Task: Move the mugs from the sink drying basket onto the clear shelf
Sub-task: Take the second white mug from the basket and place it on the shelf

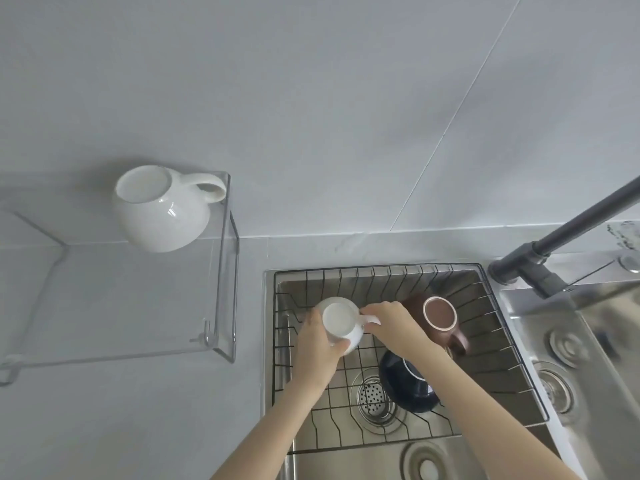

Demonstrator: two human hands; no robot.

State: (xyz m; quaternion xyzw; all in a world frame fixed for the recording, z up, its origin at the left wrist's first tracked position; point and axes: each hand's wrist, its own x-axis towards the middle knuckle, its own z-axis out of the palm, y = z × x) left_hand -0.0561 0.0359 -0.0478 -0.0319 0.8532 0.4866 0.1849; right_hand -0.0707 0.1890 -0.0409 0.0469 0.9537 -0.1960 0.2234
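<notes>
A small white mug (pixel 341 320) is held over the left part of the black wire drying basket (pixel 381 271) in the sink. My left hand (pixel 317 344) wraps its body from the left, and my right hand (pixel 391 325) pinches its handle. A brown mug (pixel 440 315) stands in the basket to the right. A dark blue mug (pixel 408 382) lies tilted near the drain, partly hidden by my right forearm. On the clear shelf (pixel 221 271) at the left stands a large round white mug (pixel 162 213).
A dark grey faucet (pixel 561 237) reaches in from the upper right over the steel sink (pixel 540 341). The grey counter (pixel 138 410) lies under and in front of the shelf. A tiled wall rises behind.
</notes>
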